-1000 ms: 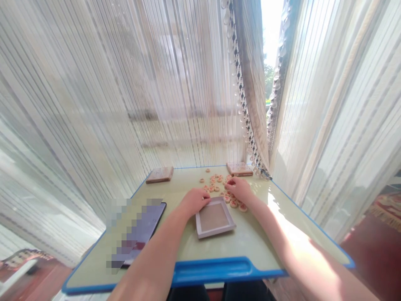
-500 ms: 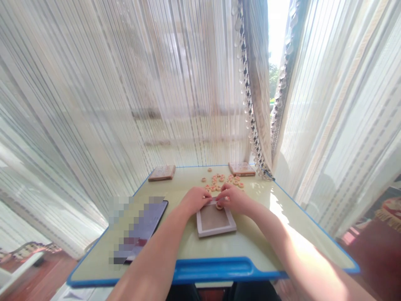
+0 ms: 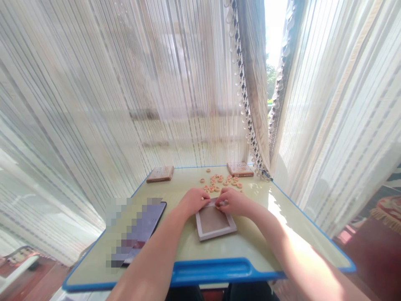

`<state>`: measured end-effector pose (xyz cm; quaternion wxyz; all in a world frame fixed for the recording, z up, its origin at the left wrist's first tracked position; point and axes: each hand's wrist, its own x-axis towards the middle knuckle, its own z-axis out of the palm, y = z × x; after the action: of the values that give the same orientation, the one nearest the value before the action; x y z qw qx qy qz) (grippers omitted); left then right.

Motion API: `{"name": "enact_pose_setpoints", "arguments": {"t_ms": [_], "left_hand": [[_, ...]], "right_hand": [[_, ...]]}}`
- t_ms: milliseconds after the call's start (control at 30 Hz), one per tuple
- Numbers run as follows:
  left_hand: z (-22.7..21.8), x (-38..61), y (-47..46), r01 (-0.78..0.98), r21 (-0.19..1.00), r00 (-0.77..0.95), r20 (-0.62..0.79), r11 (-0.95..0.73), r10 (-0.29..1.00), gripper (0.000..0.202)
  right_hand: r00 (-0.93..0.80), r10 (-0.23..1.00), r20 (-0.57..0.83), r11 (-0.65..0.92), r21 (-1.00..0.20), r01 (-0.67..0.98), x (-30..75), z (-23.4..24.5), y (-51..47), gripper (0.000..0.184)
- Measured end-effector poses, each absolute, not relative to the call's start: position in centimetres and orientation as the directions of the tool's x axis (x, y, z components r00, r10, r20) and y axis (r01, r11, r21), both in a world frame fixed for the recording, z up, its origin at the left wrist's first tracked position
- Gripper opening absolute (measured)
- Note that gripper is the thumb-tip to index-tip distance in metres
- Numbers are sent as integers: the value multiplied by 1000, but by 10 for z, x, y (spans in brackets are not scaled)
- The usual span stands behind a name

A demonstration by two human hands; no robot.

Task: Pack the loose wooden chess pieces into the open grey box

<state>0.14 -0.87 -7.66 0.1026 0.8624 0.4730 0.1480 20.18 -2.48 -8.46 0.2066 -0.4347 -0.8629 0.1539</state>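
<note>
A shallow box [image 3: 203,237] with a pale rim and a grey-brown inside lies in front of me on the table, slightly turned. My right hand [image 3: 230,202] is over its far right corner, fingers pinched round a small round wooden chess piece [image 3: 217,206], mostly covered by the fingers. At the box's far left corner is my left hand [image 3: 194,201], fingers closed together; what they hold is too small to make out. Just beyond both hands lie several round chess pieces [image 3: 220,180] with reddish markings, loosely scattered.
A large tablet [image 3: 147,228], partly pixelated, lies to the left. Two flat boxes stand at the back, one left [image 3: 160,174] and one right [image 3: 239,169]. The table [image 3: 257,242] has a blue rim and a moulded front tray [image 3: 213,269]. Curtains [image 3: 188,83] hang behind it.
My right hand has drawn the chess piece from over the box's inside to its far rim, and the fingers now cover more of it. The left hand stays at the far left corner.
</note>
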Motion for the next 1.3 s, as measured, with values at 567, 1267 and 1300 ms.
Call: {"name": "enact_pose_setpoints", "arguments": {"t_ms": [567, 1267, 1300], "left_hand": [[-78, 1, -5, 759, 345, 533, 160, -553, 831, 21], [-71, -1, -8, 771, 343, 544, 84, -537, 835, 23], [-71, -1, -8, 770, 337, 547, 87, -542, 832, 23]], "right_hand": [[-508, 826, 244, 563, -387, 730, 207, -82, -20, 21], [-539, 813, 222, 583, -307, 753, 198, -77, -33, 18], [-546, 810, 214, 586, -290, 757, 198, -77, -34, 20]]}}
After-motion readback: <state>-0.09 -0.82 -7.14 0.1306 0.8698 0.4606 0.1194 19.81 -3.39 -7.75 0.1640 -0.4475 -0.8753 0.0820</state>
